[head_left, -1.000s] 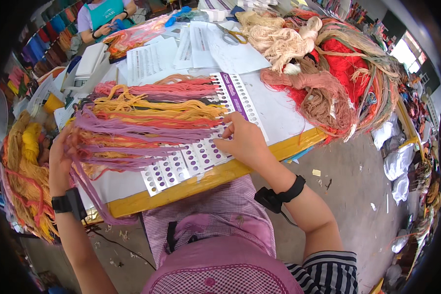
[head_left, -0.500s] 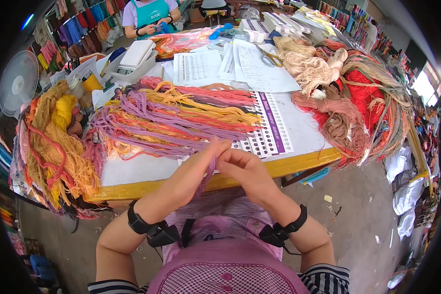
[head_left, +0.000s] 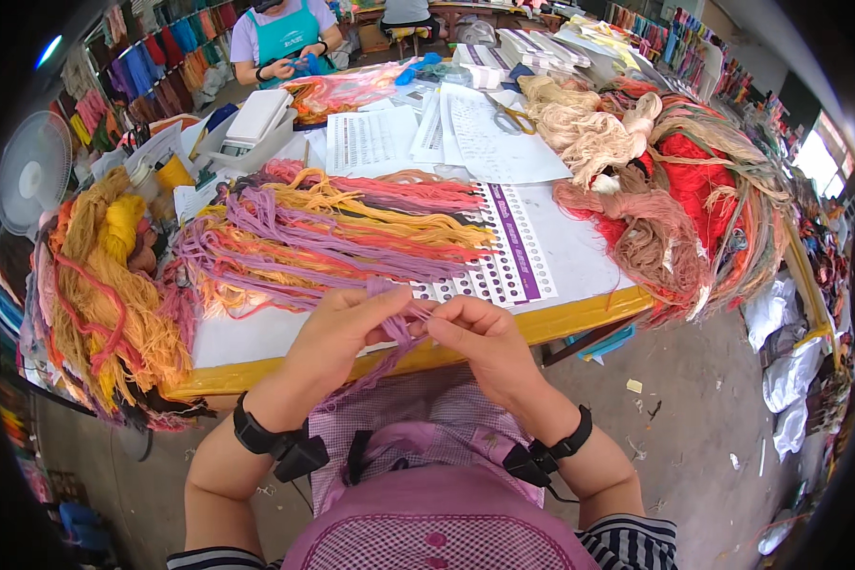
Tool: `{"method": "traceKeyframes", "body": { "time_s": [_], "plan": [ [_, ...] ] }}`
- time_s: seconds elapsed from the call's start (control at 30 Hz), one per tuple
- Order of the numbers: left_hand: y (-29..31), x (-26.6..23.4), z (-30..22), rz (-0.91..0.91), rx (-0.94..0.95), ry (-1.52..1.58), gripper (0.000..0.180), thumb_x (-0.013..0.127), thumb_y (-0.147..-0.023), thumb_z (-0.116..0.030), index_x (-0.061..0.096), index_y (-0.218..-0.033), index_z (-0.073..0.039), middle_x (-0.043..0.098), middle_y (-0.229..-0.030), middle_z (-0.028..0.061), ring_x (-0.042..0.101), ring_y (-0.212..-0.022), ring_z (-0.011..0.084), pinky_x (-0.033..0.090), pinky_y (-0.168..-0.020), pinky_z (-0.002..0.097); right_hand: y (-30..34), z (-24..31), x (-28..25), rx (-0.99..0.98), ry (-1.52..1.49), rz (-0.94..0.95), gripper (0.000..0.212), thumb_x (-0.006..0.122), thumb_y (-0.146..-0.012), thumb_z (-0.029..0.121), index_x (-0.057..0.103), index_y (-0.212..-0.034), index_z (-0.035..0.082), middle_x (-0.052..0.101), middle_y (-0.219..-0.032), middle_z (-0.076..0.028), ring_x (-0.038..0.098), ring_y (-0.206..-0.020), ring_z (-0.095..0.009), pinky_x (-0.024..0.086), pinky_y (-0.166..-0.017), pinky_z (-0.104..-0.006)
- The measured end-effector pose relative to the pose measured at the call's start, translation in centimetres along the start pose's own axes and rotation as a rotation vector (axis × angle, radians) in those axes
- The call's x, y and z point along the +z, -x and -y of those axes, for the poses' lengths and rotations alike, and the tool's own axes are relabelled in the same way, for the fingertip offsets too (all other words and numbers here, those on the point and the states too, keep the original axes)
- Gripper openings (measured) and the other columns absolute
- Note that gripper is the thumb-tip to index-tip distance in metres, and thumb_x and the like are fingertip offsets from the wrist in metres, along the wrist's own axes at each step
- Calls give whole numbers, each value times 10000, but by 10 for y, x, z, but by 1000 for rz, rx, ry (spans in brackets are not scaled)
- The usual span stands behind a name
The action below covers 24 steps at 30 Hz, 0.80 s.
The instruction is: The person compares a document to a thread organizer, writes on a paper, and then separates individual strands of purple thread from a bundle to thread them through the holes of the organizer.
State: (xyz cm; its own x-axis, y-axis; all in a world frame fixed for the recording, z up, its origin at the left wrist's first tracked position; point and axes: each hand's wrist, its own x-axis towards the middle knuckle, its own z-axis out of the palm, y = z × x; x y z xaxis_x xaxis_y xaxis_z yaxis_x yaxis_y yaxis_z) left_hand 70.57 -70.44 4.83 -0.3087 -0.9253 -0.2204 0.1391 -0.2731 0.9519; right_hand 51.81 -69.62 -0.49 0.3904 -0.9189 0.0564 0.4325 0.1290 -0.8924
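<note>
Just above the table's near edge, my left hand (head_left: pixel 337 328) is closed round a bunch of lilac thread (head_left: pixel 397 330). The fingers of my right hand (head_left: pixel 484 342) pinch strands of that bunch beside it. A loose tail of the thread hangs below my hands over my lap. Beyond them, strands in lilac, yellow, coral and pink (head_left: pixel 342 228) lie across the table. Their right ends rest by white cards with purple bands and rows of holes (head_left: pixel 515 242). The fingertips of my left hand are partly hidden by the thread.
Tangled yellow and orange skeins (head_left: pixel 128 285) hang over the table's left corner; beige, red and brown skeins (head_left: pixel 684 180) heap on the right. Printed sheets (head_left: pixel 494 142), scissors (head_left: pixel 515 120), a white scale (head_left: pixel 256 119) and a fan (head_left: pixel 34 171) stand around. A co-worker (head_left: pixel 290 43) handles blue thread opposite.
My left hand has gone from stretched fingers to curled round the lilac thread, shifting a little left. More thread now shows between my hands. The view has shifted slightly.
</note>
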Motion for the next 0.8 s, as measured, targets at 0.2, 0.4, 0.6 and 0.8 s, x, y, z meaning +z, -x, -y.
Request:
{"method": "traceKeyframes", "body": {
  "time_s": [0.2,0.4,0.6,0.8],
  "plan": [
    [-5,-1,9,56,27,0,325,589,-929,-252,674,-1034,43,690,-1006,112,640,-895,140,508,-786,292,2,6,-2,-1,7,6,117,606,-910,91,638,-979,3,678,-899,-71,627,-889,-131,471,-854,-278],
    [-6,3,2,71,22,88,314,562,-936,-226,668,-1073,35,676,-1084,133,633,-952,154,499,-823,291,4,3,-6,-27,1,-9,130,598,-898,52,636,-1005,-9,675,-895,-71,638,-862,-144,484,-830,-275],
    [-7,0,8,59,26,95,371,520,-969,-296,673,-1073,26,652,-1145,128,618,-982,147,499,-822,293,2,5,2,-20,46,-28,136,611,-890,60,643,-1004,-7,663,-892,-39,618,-861,-115,475,-821,-260],
    [-7,7,14,96,97,-31,443,464,-993,-366,660,-1081,21,648,-1142,119,611,-1006,138,492,-876,295,-1,2,2,-23,159,-61,110,655,-869,85,678,-938,4,651,-895,10,559,-821,-68,446,-763,-229]
  ]
}}
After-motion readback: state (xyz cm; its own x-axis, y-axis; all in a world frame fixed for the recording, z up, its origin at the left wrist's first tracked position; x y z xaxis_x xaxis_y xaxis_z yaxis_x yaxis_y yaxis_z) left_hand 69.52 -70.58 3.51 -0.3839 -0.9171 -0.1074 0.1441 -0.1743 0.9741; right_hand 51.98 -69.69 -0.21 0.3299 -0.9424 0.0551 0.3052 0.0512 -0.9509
